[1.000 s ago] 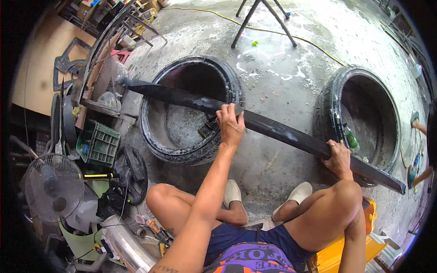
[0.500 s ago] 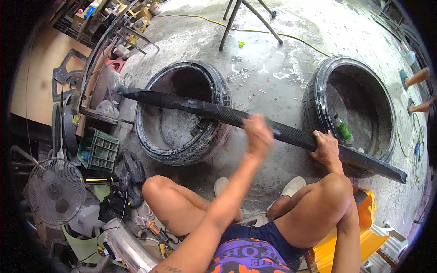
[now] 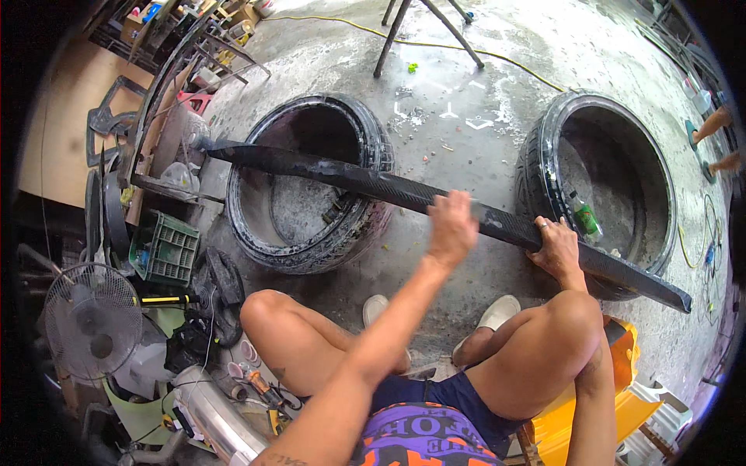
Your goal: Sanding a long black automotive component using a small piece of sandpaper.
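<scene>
A long dark carbon-fibre strip [image 3: 353,180] lies slanting across two tires. My left hand [image 3: 452,229] is on its middle, fingers curled and pressed together around something small and greyish that I cannot make out. My right hand [image 3: 557,250] grips the strip farther right, thumb and fingers wrapped on it. The left tire [image 3: 299,262] lies under the strip's left half, with a small dark object inside. The right tire [image 3: 536,167] holds a green plastic bottle [image 3: 586,217] beside the strip. My knees are spread below, either side of my forearms.
Floor fan [image 3: 92,318], green crate [image 3: 161,247], steel cylinder [image 3: 214,412] and wooden board [image 3: 54,124] crowd the left. A yellow plastic piece [image 3: 579,423] lies lower right. Metal stand legs [image 3: 388,43] and a yellow cable [image 3: 528,74] are beyond. Another person's legs [image 3: 712,126] show far right.
My left hand has moved rightward along the strip, blurred on the way. My right hand still grips it, appearing slightly further left as the view shifted. The other person's legs also shifted.
</scene>
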Motion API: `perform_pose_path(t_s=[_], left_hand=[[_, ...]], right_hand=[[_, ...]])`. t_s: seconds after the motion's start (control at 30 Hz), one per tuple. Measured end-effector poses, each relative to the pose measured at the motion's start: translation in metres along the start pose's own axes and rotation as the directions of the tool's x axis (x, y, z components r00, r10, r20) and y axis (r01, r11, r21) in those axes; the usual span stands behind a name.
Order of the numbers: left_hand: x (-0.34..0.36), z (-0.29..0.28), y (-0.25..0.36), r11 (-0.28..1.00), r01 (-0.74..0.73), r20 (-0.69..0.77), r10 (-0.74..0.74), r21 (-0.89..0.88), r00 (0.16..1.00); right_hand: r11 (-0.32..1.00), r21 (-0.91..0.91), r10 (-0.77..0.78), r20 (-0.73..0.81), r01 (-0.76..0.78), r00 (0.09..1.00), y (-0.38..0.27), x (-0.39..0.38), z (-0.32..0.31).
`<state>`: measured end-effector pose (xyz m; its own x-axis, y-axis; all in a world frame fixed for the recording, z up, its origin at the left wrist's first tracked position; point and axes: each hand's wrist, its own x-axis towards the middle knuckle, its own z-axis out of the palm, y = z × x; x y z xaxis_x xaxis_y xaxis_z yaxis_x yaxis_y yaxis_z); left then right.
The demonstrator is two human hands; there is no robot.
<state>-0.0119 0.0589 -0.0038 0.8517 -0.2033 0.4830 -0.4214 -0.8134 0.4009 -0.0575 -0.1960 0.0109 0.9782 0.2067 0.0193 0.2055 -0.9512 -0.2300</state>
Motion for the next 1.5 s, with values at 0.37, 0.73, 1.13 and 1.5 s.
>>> perform_pose_path(t_s=[0.37,0.73,1.13,1.5], left_hand=[[-0.034,0.0,0.05,0.956,0.015,0.061,0.003,-0.294,0.998],[-0.111,-0.082,-0.018,0.003,0.68,0.557,-0.57,-0.734,0.604],[-0.095,-0.086,0.01,-0.543,0.63,0.823,-0.246,-0.555,0.512],[-0.051,-0.028,0.083,-0.322,0.815,0.866,-0.031,-0.481,0.499]], right_hand=[[0.997,-0.064,-0.034,-0.036,0.031,0.999,0.004,0.0,0.0],[0.921,0.386,0.232,-0.439,-0.051,0.868,0.014,-0.082,-0.058],[-0.35,0.905,0.907,0.392,-0.242,0.154,0.062,-0.392,0.096],[0.036,0.921,0.978,0.047,-0.388,0.202,-0.033,-0.392,0.105]])
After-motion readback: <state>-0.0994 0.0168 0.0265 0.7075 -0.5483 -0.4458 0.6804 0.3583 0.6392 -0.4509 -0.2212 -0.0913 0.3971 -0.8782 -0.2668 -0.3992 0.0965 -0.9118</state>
